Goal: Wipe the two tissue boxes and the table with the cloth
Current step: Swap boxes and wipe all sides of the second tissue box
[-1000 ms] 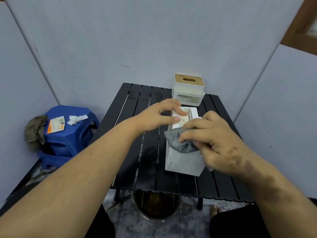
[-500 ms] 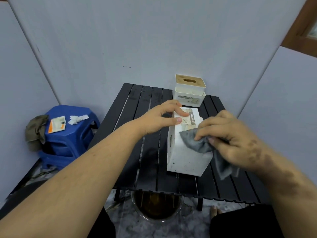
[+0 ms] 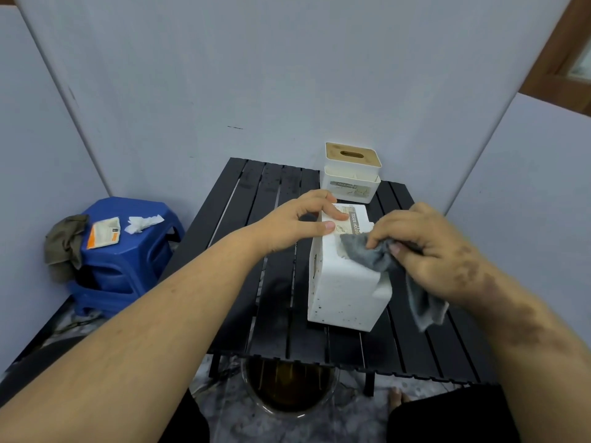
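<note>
Pale grey partition panels close in a small corner, and in it stands a low black slatted folding table point(image 3: 265, 282). On its near middle a white rectangular plastic tissue box point(image 3: 343, 295) lies tipped on its side, its labelled face turned upward and speckled with dark spots low down. The left hand point(image 3: 297, 227) steadies this box at its far left edge, thumb and fingertips curled lightly onto the label. The right hand point(image 3: 425, 251) pinches a crumpled grey cloth point(image 3: 377, 255) between thumb and fingers; the bunched part presses on the box's upper right edge, while a loose tail hangs down beside the box over the table. At the far right end of the table stands a second white tissue box with a light wooden slotted lid point(image 3: 351, 174), upright and well apart from both hands. To the left, a blue plastic stool point(image 3: 128, 260) carries an orange and white packet point(image 3: 104, 233), a crumpled white tissue point(image 3: 142, 222) and an olive rag point(image 3: 65, 243) draped over its edge. Under the table's near edge sits a round basin of dark liquid point(image 3: 289, 394).
</note>
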